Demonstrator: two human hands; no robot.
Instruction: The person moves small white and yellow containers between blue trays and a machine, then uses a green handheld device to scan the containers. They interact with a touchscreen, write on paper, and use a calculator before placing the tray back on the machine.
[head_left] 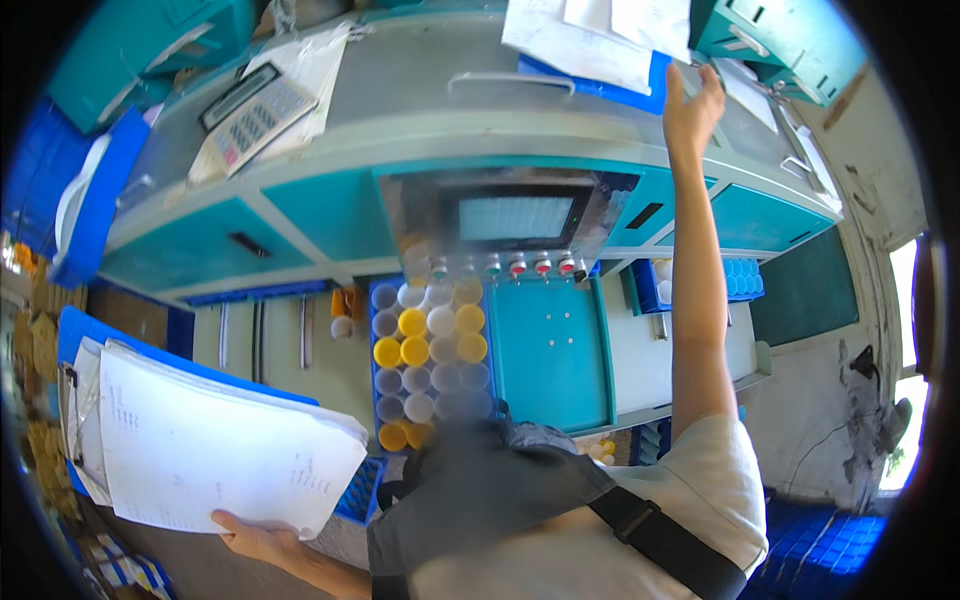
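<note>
In my left hand (pixel 262 540) is a blue clipboard (pixel 68 345) with a stack of white papers (pixel 215 435) on it. My fingers close on the lower edge of the stack, and the metal clip sits at its left end. My right arm stretches far forward over the grey worktop. There my right hand (pixel 693 112) is raised with thumb and fingers apart, holding nothing that I can see. Just left of it lie loose white sheets (pixel 585 45) on a blue board (pixel 640 95). Whether the hand touches the board is unclear.
A calculator (pixel 262 118) lies on papers at the far left. Ahead is a panel with a screen (pixel 515 218) and several knobs. Below it stands a crate of yellow and white cups (pixel 413 350), beside a teal tray (pixel 553 385). A blue bin (pixel 740 280) is at right.
</note>
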